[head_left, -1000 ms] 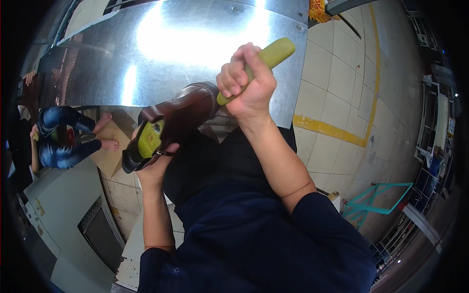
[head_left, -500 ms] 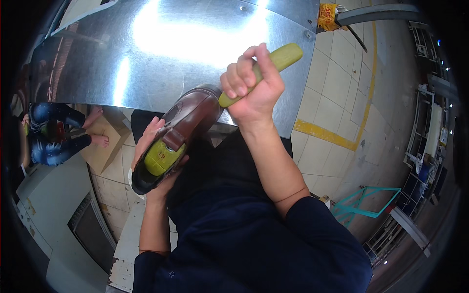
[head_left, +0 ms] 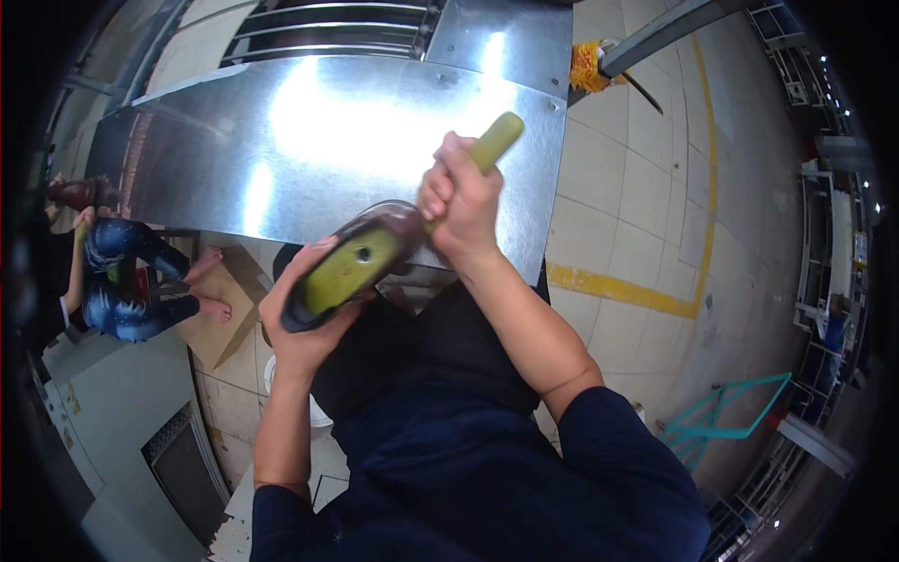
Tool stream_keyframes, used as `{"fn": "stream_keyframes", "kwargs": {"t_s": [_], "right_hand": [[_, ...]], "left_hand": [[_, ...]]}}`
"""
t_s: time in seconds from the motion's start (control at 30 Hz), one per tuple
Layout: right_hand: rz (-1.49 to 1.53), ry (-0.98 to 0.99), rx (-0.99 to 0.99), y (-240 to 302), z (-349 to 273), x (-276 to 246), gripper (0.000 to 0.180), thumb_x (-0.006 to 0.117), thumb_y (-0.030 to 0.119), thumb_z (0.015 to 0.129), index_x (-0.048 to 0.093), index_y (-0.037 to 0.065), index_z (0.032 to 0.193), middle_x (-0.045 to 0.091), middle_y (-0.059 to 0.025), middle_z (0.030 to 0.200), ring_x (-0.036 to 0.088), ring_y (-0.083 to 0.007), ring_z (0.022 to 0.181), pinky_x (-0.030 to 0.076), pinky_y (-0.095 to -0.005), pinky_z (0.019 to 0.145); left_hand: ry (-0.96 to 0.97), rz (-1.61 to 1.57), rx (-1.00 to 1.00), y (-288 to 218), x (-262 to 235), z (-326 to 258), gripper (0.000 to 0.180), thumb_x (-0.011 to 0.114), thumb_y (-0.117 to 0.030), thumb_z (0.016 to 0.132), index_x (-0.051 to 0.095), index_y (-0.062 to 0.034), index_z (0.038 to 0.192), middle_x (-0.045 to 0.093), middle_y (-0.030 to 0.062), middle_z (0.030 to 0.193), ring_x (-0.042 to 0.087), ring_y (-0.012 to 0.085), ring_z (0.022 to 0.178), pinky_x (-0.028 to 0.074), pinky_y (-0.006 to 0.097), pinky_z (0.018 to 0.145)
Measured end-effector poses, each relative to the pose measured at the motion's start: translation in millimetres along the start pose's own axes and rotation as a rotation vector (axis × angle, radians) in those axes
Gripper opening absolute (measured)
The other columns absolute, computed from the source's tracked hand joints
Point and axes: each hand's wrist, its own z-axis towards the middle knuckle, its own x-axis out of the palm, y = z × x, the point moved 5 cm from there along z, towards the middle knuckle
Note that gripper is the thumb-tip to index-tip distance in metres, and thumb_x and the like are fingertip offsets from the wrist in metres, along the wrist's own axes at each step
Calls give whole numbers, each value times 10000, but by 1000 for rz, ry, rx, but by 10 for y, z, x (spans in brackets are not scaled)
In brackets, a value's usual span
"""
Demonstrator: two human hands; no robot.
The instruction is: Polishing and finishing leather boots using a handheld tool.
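Note:
My left hand (head_left: 304, 345) is closed around the heel end of a brown leather shoe (head_left: 408, 230). Its opening faces up and shows a yellow-green shoe last (head_left: 342, 272) with a dark round hole. The toe points away and to the right, near the table's front edge, and is blurred. My right hand (head_left: 465, 201) is wrapped in a fist round a smooth yellow-green bar (head_left: 499, 140). The bar's rounded upper end sticks out above the fist. Its lower end is at the toe; whether they touch I cannot tell.
A shiny metal table (head_left: 197, 159) lies ahead, with metal rails (head_left: 328, 28) beyond. At the left another person in jeans (head_left: 131, 258) holds a brown shoe (head_left: 75, 194) beside a cardboard piece (head_left: 225, 323). A teal frame (head_left: 730, 407) stands at the right.
The shoe has rolled in my left hand, so more of the last shows. My right hand has tipped the bar steeper, its lower end still near the toe. The whole view has shifted.

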Motion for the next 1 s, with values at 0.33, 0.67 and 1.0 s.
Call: {"fn": "stream_keyframes", "kwargs": {"t_s": [0.33, 0.67, 1.0], "right_hand": [[-290, 138, -243, 700, -452, -479, 262, 676, 255, 968, 651, 1, 1025, 451, -6, 615, 452, -110, 497, 372, -267, 467], [-814, 230, -83, 497, 95, 99, 260, 763, 271, 906, 733, 26, 985, 635, -3, 709, 589, -90, 636, 483, -253, 617], [-623, 175, 166, 274, -39, 213, 200, 724, 102, 906, 691, 10, 1081, 676, -24, 874, 613, -124, 786, 486, -276, 746]], "left_hand": [[489, 584, 473, -269, 225, 345, 376, 682, -48, 827, 726, -113, 1196, 672, 64, 1339, 524, 331, 1389, 250, 587, 1219], [545, 409, 414, -153, 203, 398, 474, 750, -22, 786, 689, -115, 1246, 616, 79, 1418, 448, 335, 1450, 177, 582, 1235], [-150, 37, 203, 132, 692, -475, 909, 820, -102, 778, 311, -38, 1528, 278, 218, 1623, 413, 386, 1439, 264, 481, 1225]]}}
